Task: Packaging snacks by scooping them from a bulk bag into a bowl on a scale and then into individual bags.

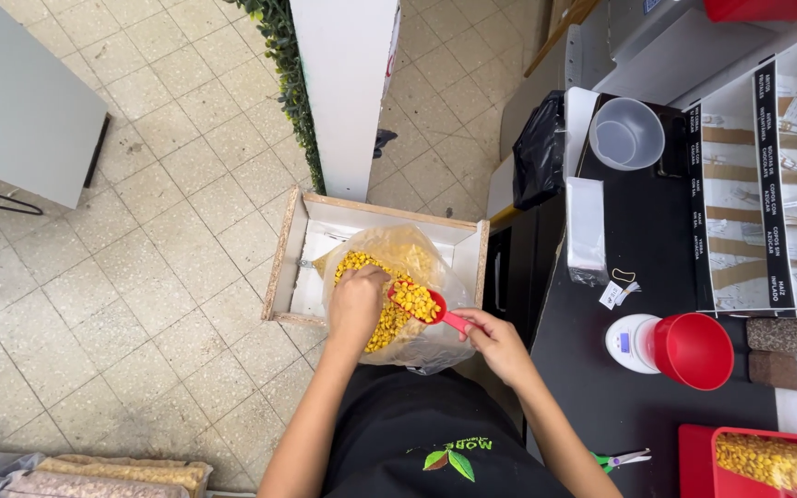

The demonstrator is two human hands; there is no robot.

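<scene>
My left hand (356, 304) grips the rim of a clear plastic bag (422, 254) full of yellow corn kernels (373, 273). The bag stands in an open wooden drawer (280, 258) pulled out over the tiled floor. My right hand (495, 339) holds the handle of a small red scoop (426, 305). The scoop is heaped with kernels and hovers just above the bag's mouth, right beside my left hand.
On the black counter (601, 387) to the right stand a white scale with a red funnel-shaped bowl (689, 350), a clear cup (626, 134), a stack of clear bags (586, 231), green-handled scissors (622, 458) and a red bin of corn (772, 461). Sacks (94, 475) lie at the lower left.
</scene>
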